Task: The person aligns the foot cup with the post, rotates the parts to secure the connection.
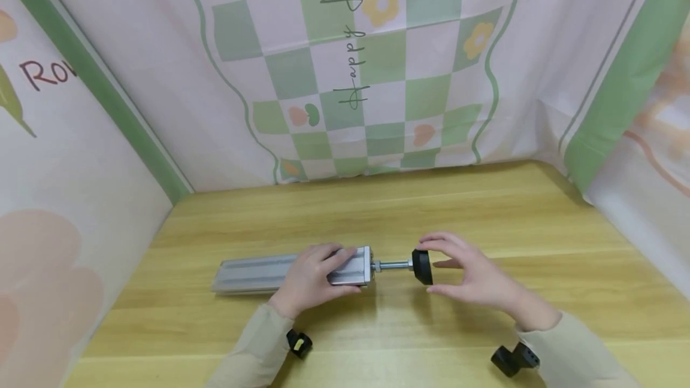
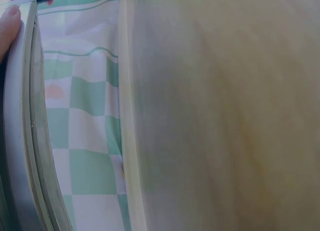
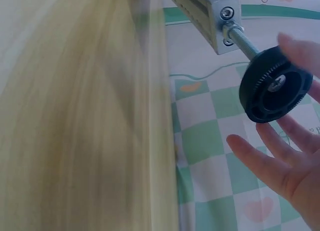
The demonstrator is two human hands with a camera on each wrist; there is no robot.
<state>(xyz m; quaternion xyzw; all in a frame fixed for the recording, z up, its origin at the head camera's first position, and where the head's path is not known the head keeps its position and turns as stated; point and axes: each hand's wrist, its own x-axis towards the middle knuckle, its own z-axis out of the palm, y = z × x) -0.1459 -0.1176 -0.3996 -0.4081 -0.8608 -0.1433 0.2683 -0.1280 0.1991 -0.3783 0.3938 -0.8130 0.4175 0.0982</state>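
Note:
A silver aluminium profile [image 1: 253, 269] lies lengthwise on the table. From its capped right end a threaded rod [image 1: 395, 265] sticks out, with a nut near the cap and a round black levelling foot [image 1: 422, 267] at the tip. My left hand [image 1: 318, 274] grips the profile near that capped end, fingers over the top and thumb along the near side. Around the foot's rim, my right hand [image 1: 474, 274] is spread with loose fingers. In the right wrist view the foot's hollow underside shows a screw, with the thumb close by its edge and the other fingers extended apart.
The wood-grain table [image 1: 377, 334] carries the profile. Patterned cloth curtains [image 1: 350, 76] stand along its back and both sides. Each wrist bears a small black camera, such as the right one [image 1: 512, 359].

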